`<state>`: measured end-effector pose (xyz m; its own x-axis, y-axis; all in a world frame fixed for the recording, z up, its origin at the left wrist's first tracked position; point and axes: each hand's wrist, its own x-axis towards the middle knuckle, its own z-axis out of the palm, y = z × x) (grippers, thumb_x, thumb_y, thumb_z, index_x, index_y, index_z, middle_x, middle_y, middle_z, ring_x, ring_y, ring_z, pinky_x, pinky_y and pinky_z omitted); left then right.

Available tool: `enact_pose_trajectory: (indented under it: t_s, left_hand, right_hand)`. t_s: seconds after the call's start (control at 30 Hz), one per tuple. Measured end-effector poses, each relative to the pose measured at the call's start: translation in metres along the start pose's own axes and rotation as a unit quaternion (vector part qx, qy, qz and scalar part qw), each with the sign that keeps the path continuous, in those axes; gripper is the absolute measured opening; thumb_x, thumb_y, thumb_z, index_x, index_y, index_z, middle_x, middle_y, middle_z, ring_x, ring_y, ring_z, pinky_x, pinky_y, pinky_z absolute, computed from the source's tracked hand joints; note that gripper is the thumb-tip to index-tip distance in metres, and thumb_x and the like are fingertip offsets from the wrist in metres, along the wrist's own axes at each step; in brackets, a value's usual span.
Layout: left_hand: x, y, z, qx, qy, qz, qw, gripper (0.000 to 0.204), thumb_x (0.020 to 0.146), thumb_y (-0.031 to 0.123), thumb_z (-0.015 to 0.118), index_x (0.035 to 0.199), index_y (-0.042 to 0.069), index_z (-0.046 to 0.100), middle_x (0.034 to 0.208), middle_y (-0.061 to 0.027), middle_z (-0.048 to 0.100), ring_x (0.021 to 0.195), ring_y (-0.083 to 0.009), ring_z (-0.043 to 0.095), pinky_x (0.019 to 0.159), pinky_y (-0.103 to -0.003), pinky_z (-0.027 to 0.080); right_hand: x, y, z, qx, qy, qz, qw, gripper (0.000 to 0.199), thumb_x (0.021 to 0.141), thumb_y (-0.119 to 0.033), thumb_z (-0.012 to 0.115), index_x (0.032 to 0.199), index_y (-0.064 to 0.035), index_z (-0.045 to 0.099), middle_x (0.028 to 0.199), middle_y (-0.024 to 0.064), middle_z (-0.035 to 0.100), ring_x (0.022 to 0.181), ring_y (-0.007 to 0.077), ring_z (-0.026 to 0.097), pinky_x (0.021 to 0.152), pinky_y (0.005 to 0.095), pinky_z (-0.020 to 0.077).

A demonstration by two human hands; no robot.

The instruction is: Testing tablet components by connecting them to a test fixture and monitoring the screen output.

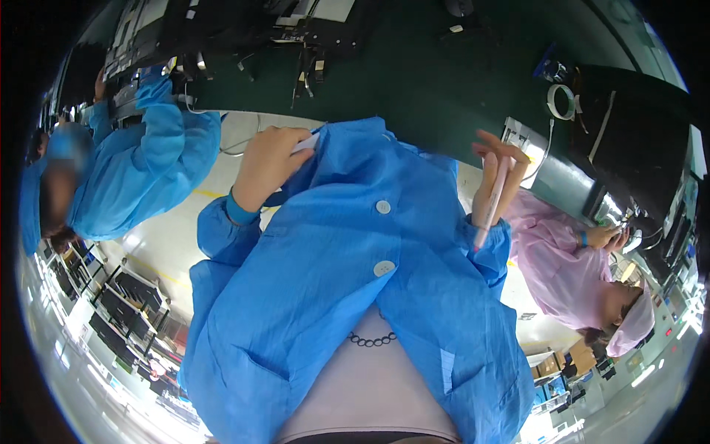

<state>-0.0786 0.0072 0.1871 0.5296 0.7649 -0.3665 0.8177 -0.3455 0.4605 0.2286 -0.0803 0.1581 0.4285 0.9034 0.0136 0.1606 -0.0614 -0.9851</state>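
Observation:
My left hand [270, 164] is at the table's near edge, its fingers closed on a white flat piece [306, 143] that is mostly covered by the hand. I cannot make out what kind of piece it is. My right hand [497, 176] is raised near the same edge, farther to the right. Between its fingers is a slim, pale pen-like stick [489, 212], slanting down with a reddish lower end. Just beyond the right hand lies a white and silver flat device [526, 144]. The front of my blue coat [347, 214] fills the space between both hands.
The dark green table [414, 89] spans the far side. Black equipment with small metal parts [310, 33] stands at the back left. A white tape roll [561, 102] and a cable [549, 148] lie right. People in blue [148, 177] and pink [558, 259] sit on either side.

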Motion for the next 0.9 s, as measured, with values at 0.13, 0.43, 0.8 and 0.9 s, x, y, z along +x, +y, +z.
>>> enact_pose_trajectory:
  t_s: [0.13, 0.43, 0.8, 0.9]
  left_hand:
    - [0.007, -0.026, 0.021, -0.034, -0.028, -0.015, 0.999, 0.024, 0.076, 0.020, 0.062, 0.093, 0.004, 0.063, 0.084, -0.0173, 0.063, 0.077, -0.0336, 0.060, 0.066, -0.039, 0.045]
    - [-0.044, -0.141, 0.086, -0.340, -0.035, -0.113, 0.933, 0.020, 0.082, 0.011, 0.059, 0.098, 0.000, 0.056, 0.079, -0.0112, 0.060, 0.065, -0.0183, 0.058, 0.060, -0.031, 0.044]
    - [0.051, 0.004, 0.153, -0.094, 0.466, 0.041, 0.879, 0.027, 0.070, 0.021, 0.074, 0.076, 0.013, 0.049, 0.055, -0.0040, 0.053, 0.048, -0.0233, 0.056, 0.045, -0.032, 0.043]
    - [0.069, 0.015, 0.168, -0.120, 0.395, 0.151, 0.898, 0.030, 0.067, 0.020, 0.073, 0.083, 0.013, 0.048, 0.054, -0.0035, 0.053, 0.048, -0.0215, 0.057, 0.044, -0.030, 0.043]
  right_hand:
    - [0.006, 0.005, 0.049, 0.068, -0.082, -0.015, 0.994, 0.010, 0.093, -0.009, 0.047, 0.100, -0.0022, 0.048, 0.099, 0.0172, 0.064, 0.077, 0.0191, 0.064, 0.071, 0.0301, 0.0520]
    - [-0.020, 0.079, 0.148, 0.029, -0.480, -0.110, 0.870, 0.018, 0.082, -0.007, 0.061, 0.096, -0.0048, 0.051, 0.097, 0.0188, 0.063, 0.085, 0.0313, 0.065, 0.072, 0.0338, 0.0525]
    - [-0.035, 0.106, 0.132, 0.271, -0.217, -0.033, 0.937, 0.051, 0.073, -0.013, 0.077, 0.106, -0.0033, 0.039, 0.105, 0.0153, 0.054, 0.103, 0.0192, 0.057, 0.082, 0.0309, 0.0509]
    - [-0.034, 0.105, 0.120, 0.223, -0.161, -0.005, 0.961, 0.036, 0.083, -0.013, 0.067, 0.107, -0.0026, 0.042, 0.088, 0.0059, 0.053, 0.072, 0.0091, 0.051, 0.062, 0.0231, 0.0441]
